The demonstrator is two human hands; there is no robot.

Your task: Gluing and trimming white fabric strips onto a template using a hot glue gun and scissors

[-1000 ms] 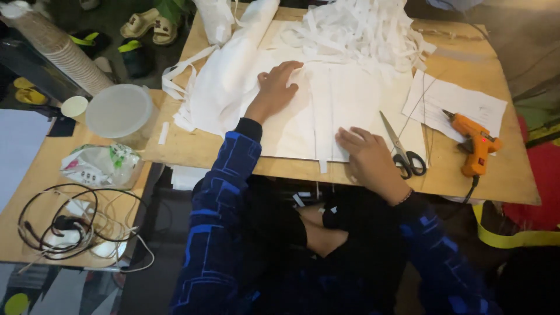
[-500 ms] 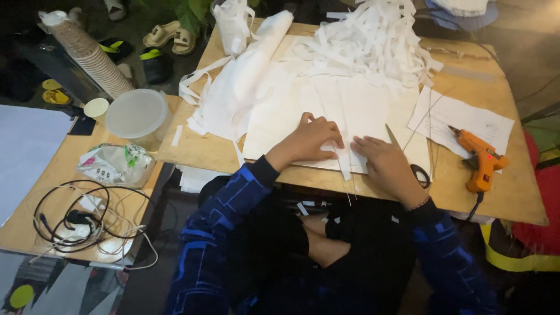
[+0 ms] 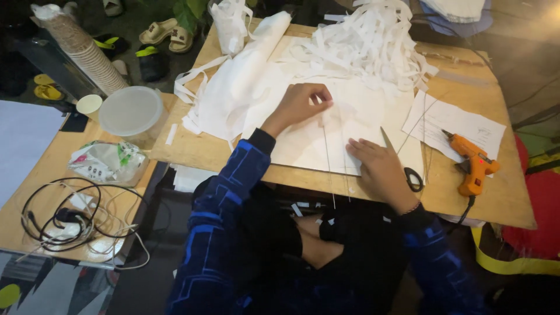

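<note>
1. Seen from above, a person in dark blue patterned sleeves sits at a wooden worktop (image 3: 466,87) covered in white paper.
2. The left hand (image 3: 300,104) is curled, fingertips pinching a narrow white paper strip (image 3: 322,119) near its top end, apparently to lift or steady it.
3. The right hand (image 3: 379,169) lies flat and open, grasping nothing, pressing down the large white sheet (image 3: 309,146), probably so that it cannot slide.
4. The sheet lies in the middle of the worktop, directly in front of the person.
5. Scissors (image 3: 402,160) lie just beside the right hand, blades pointing away, partly hidden by it.
6. An orange glue gun (image 3: 473,163) rests to the right, on a printed paper (image 3: 455,119), within easy reach.
7. A heap of cut paper strips (image 3: 367,44) is piled at the far edge; a rolled white sheet (image 3: 245,76) lies to the left.
8. A lower side table (image 3: 52,169) on the left carries a lidded plastic tub (image 3: 131,111), a crumpled wrapper (image 3: 108,162) and tangled cables (image 3: 70,216).
9. Stacked paper cups (image 3: 81,49) and sandals (image 3: 169,32) sit on the dim floor beyond.
</note>
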